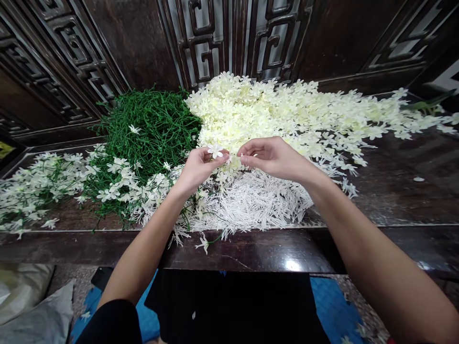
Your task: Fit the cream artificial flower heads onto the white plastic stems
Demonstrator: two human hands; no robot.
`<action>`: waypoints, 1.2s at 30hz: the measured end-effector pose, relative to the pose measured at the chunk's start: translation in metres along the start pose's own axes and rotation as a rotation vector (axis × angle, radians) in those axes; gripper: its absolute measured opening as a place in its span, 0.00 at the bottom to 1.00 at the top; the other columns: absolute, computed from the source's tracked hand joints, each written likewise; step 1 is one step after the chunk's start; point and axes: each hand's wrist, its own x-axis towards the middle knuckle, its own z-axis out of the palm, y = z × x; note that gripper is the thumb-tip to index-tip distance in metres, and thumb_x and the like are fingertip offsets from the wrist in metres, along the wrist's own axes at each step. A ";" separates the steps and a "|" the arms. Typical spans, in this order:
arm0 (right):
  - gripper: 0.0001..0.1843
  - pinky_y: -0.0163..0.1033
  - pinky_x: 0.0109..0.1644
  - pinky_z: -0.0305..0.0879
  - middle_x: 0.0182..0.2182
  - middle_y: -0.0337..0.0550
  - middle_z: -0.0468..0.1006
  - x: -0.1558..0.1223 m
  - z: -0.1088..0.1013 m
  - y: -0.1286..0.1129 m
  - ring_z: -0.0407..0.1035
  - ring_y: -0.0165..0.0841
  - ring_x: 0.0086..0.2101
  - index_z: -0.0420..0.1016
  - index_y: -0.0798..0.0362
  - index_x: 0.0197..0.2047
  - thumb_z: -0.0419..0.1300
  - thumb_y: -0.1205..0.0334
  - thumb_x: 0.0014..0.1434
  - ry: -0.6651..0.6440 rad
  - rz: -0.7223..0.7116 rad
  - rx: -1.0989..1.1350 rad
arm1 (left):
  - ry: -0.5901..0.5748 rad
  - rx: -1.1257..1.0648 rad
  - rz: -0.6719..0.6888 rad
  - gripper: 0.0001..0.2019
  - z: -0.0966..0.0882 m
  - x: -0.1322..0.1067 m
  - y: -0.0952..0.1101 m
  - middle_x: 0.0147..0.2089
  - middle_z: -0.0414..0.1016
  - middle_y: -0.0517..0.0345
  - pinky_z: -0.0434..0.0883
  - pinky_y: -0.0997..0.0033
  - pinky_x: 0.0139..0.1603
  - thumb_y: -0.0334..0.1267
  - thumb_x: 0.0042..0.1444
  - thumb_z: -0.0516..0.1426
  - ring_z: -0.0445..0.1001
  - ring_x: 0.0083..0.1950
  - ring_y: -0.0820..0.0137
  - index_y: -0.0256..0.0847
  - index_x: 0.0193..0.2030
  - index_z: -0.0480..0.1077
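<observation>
My left hand [202, 165] pinches a white artificial flower [215, 151] between thumb and fingers, its petals facing up. Just to the right, my right hand [267, 153] has its thumb and fingertips drawn together, a small gap from the left fingertips. Whatever the right fingertips hold is too small to make out. Behind both hands rises a large heap of cream-white flower heads [244, 112]. Below them lies a pile of thin white stamen-like pieces [258, 200]. A mound of green plastic stems [150, 129] sits left of the flower heads.
White flowers on green stems [46, 179] spread over the left side of the dark wooden bench [405, 191]. One stemmed flower [203, 242] hangs at the bench's front edge. Carved lattice panels [204, 38] stand behind. Blue mats [337, 306] and pale sacks [36, 310] lie below.
</observation>
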 end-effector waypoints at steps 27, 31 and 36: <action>0.08 0.49 0.48 0.76 0.36 0.45 0.79 -0.001 0.023 -0.005 0.75 0.36 0.37 0.75 0.54 0.39 0.64 0.63 0.55 0.199 -0.085 -0.030 | -0.100 0.067 0.074 0.09 -0.003 0.002 -0.008 0.22 0.63 0.64 0.50 0.71 0.25 0.40 0.46 0.69 0.53 0.23 0.78 0.39 0.32 0.79; 0.08 0.48 0.49 0.75 0.37 0.45 0.79 -0.001 0.022 -0.004 0.75 0.37 0.38 0.75 0.53 0.38 0.66 0.63 0.54 0.234 -0.115 -0.012 | -0.073 0.058 0.106 0.09 -0.004 0.003 -0.009 0.23 0.65 0.62 0.52 0.71 0.26 0.41 0.46 0.68 0.55 0.24 0.77 0.39 0.32 0.79; 0.08 0.49 0.48 0.75 0.35 0.45 0.78 -0.001 0.021 -0.004 0.74 0.36 0.36 0.74 0.54 0.37 0.66 0.61 0.54 0.266 -0.127 -0.010 | 0.002 0.113 0.142 0.08 -0.006 0.004 -0.012 0.20 0.54 0.67 0.47 0.71 0.25 0.41 0.48 0.67 0.48 0.22 0.78 0.39 0.33 0.79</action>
